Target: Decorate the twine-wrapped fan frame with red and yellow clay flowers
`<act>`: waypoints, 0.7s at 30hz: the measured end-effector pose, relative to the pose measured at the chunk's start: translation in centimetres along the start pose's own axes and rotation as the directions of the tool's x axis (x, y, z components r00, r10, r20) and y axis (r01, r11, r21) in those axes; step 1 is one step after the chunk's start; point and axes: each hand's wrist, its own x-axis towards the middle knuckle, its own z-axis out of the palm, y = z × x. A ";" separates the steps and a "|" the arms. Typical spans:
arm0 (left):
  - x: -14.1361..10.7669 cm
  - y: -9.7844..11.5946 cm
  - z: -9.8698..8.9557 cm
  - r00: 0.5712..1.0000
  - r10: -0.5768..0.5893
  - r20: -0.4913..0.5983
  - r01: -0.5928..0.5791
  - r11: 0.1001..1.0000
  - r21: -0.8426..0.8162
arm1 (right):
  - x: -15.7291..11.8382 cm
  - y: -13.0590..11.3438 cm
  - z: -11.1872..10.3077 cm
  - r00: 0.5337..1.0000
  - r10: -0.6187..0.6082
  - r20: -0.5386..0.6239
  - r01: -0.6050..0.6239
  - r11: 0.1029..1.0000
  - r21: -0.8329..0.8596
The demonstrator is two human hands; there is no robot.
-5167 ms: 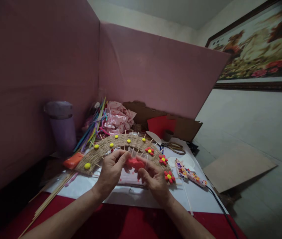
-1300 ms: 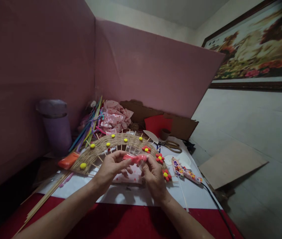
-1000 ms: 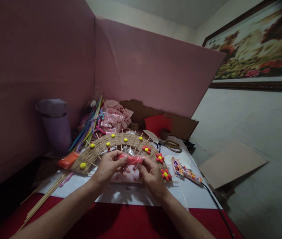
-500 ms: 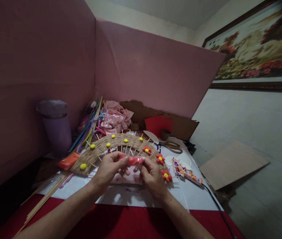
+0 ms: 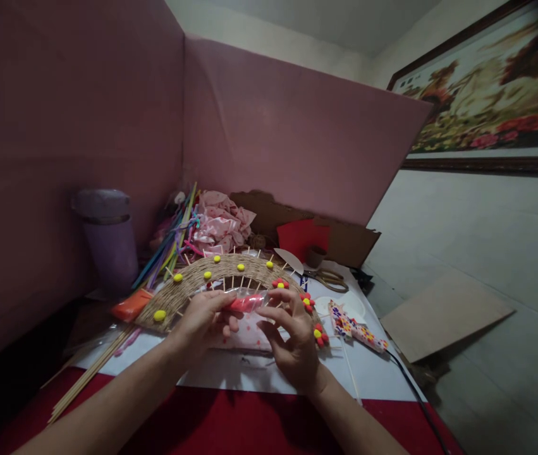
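My left hand (image 5: 202, 319) is closed on the near-left end of a clear plastic bag of red modelling clay (image 5: 247, 303), thumb on top. At the bag's right end is my right hand (image 5: 292, 338), its fingers bent and its thumb apart from the index finger, which touches or nearly touches the bag. Behind both hands lies an arch wrapped in brown twine (image 5: 193, 287), with thin sticks poking out of its edges. Yellow clay dots (image 5: 159, 315) sit on it, and red flowers with yellow centres (image 5: 320, 335) line its right side. Pink dotted fabric (image 5: 243, 335) shows under the hands.
A purple tumbler (image 5: 110, 246) and an orange packet (image 5: 132, 305) stand to the left, near wooden sticks (image 5: 91, 373). Farther back are colourful pipe cleaners (image 5: 169, 237) and crumpled pink fabric (image 5: 224, 221). Scissors (image 5: 330, 279) and a flower-patterned glue gun (image 5: 356, 330) with a cord lie right.
My right hand has loosened its pinch on the bag's right end, and its fingers have spread and lifted. My left hand keeps the bag, which now lies straighter.
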 end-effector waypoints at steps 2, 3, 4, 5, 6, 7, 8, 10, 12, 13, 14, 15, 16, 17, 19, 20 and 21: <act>0.1 -0.1 -0.1 1.000 0.006 -0.006 -0.006 1.000 0.021 | 0.0 0.3 -0.2 0.999 -0.050 0.021 0.052 0.997 -0.062; 0.1 -0.1 -0.1 1.000 0.011 -0.009 -0.011 0.999 0.033 | 0.0 0.5 -0.3 0.996 -0.078 0.035 0.081 0.992 -0.092; 0.1 -0.1 -0.1 1.000 0.011 -0.013 -0.010 0.999 0.043 | 0.0 0.6 -0.5 0.993 -0.109 0.054 0.115 0.986 -0.122; 0.1 0.0 -0.1 1.000 0.001 -0.015 0.000 0.999 0.054 | 0.2 0.7 -0.6 0.987 -0.144 0.078 0.154 0.976 -0.151; 0.1 0.0 -0.1 1.000 -0.015 -0.015 0.016 0.998 0.060 | 0.3 0.8 -0.8 0.978 -0.180 0.105 0.197 0.965 -0.176; 0.0 0.0 -0.1 0.999 -0.033 -0.014 0.034 0.997 0.065 | 0.4 0.8 -0.9 0.967 -0.215 0.137 0.239 0.951 -0.195; 0.0 0.1 -0.1 0.999 -0.051 -0.008 0.051 0.996 0.073 | 0.6 0.9 -1.0 0.953 -0.248 0.172 0.281 0.937 -0.206; -0.1 0.1 0.0 0.997 -0.070 0.020 0.068 0.994 0.087 | 0.7 0.9 -1.1 0.928 -0.295 0.228 0.340 0.920 -0.193; -0.1 0.0 0.0 0.996 -0.069 0.060 0.064 0.994 0.089 | 0.7 0.9 -0.9 0.926 -0.296 0.234 0.333 0.933 -0.138; -0.1 -0.1 0.1 0.995 -0.063 0.071 0.057 0.995 0.079 | 0.6 0.9 -0.8 0.937 -0.277 0.213 0.303 0.948 -0.101; -0.1 -0.1 0.1 0.997 -0.045 0.067 0.041 0.997 0.063 | 0.6 0.9 -0.7 0.952 -0.243 0.184 0.257 0.965 -0.059; 0.0 -0.1 0.2 0.999 -0.014 0.048 0.012 0.999 0.045 | 0.5 0.8 -0.6 0.968 -0.197 0.154 0.201 0.979 -0.015; 0.0 -0.1 0.2 0.999 0.029 0.027 -0.030 0.999 0.033 | 0.4 0.8 -0.5 0.981 -0.143 0.131 0.141 0.990 0.029; 0.0 0.0 0.3 0.997 0.072 0.018 -0.072 0.997 0.032 | 0.4 0.7 -0.4 0.990 -0.083 0.112 0.076 0.995 0.070; -0.1 0.2 0.4 0.992 0.123 0.040 -0.125 0.990 0.071 | 0.3 0.6 -0.1 0.996 0.042 0.083 -0.055 0.986 0.155; -0.2 0.3 0.5 0.990 0.125 0.061 -0.131 0.986 0.108 | 0.3 0.5 0.1 0.993 0.100 0.070 -0.112 0.973 0.200; -0.3 0.4 0.5 0.990 0.115 0.078 -0.126 0.980 0.152 | 0.2 0.5 0.2 0.987 0.150 0.060 -0.160 0.956 0.246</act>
